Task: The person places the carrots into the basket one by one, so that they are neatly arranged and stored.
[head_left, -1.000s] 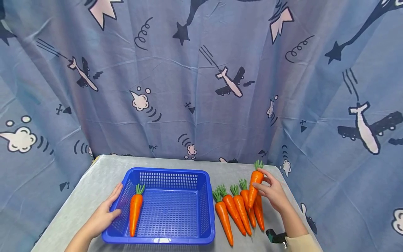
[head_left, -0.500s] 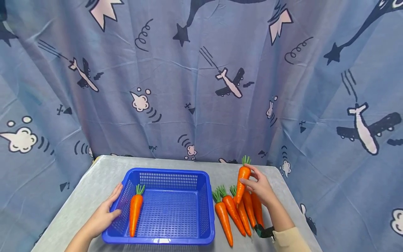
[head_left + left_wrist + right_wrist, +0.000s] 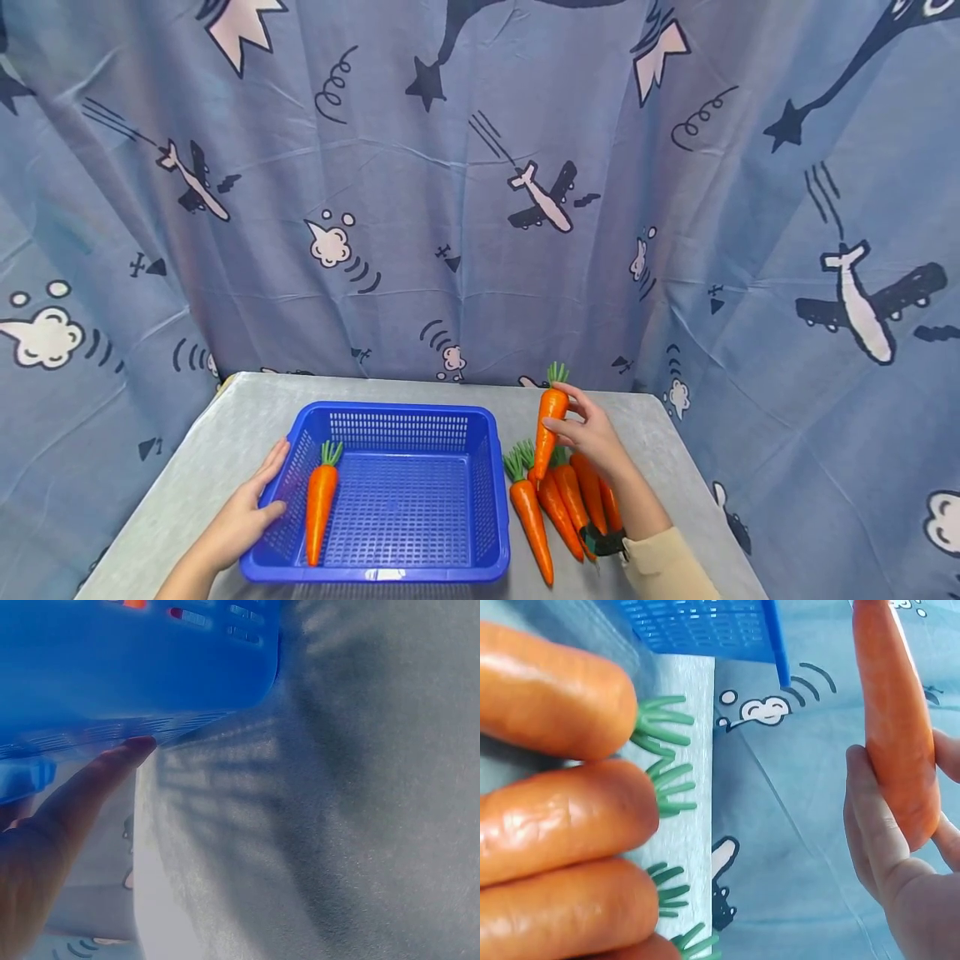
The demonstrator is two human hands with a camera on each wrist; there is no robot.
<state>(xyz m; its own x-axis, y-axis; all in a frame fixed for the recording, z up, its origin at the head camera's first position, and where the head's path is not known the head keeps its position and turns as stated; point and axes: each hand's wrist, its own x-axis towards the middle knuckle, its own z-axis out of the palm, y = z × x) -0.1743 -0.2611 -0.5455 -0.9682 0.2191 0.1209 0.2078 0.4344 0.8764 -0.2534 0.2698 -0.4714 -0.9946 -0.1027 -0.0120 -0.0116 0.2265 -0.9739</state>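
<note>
My right hand (image 3: 596, 437) pinches an orange carrot (image 3: 551, 412) between thumb and fingers, its green top up and its tip pointing down. In the head view this carrot overlaps the row of several carrots (image 3: 532, 517) lying on the table right of the basket. The right wrist view shows the held carrot (image 3: 896, 712) against the curtain. On the left, my left hand (image 3: 243, 508) holds the side of the blue plastic basket (image 3: 382, 575), thumb at the rim. One finger (image 3: 112, 765) touches its outer wall in the left wrist view. Another carrot (image 3: 321, 508) lies inside, along the left wall.
A pale grey cloth covers the table (image 3: 255, 408). Behind it and along both sides hangs a blue curtain (image 3: 420, 208) printed with planes and clouds. My right forearm and a dark wrist strap (image 3: 600, 542) partly cover the rightmost carrots.
My right hand has carried the carrot leftward and a little farther back, from the right end of the row toward the basket. My left hand and the basket stay in place.
</note>
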